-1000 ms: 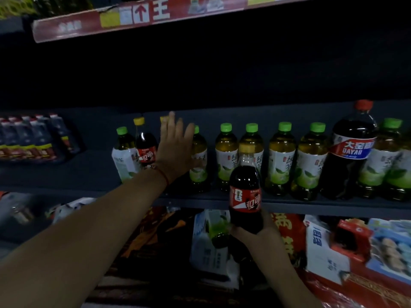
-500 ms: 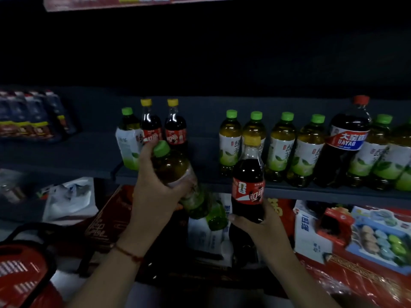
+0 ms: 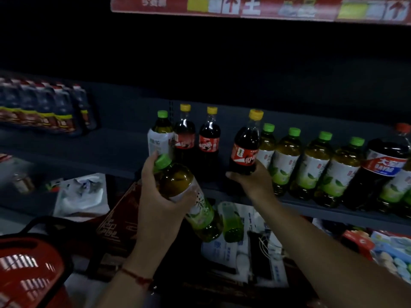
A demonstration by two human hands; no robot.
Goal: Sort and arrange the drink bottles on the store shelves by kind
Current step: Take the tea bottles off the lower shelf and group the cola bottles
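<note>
Gripping a green-capped tea bottle (image 3: 178, 187) round its shoulder, the left hand (image 3: 161, 197) holds it tilted, cap up and leftward, out in front of the shelf's front edge (image 3: 311, 206) and above the goods below. The right hand (image 3: 253, 181) wraps the lower body of a yellow-capped cola bottle (image 3: 245, 150), upright over the shelf near its front edge, just left of the row of tea bottles (image 3: 311, 165). Two more cola bottles (image 3: 196, 138) stand farther left on the shelf beside a lone tea bottle (image 3: 160, 136). A large red-capped cola bottle (image 3: 384, 165) stands within the tea row toward the right end. A red basket (image 3: 29, 270) sits at lower left.
</note>
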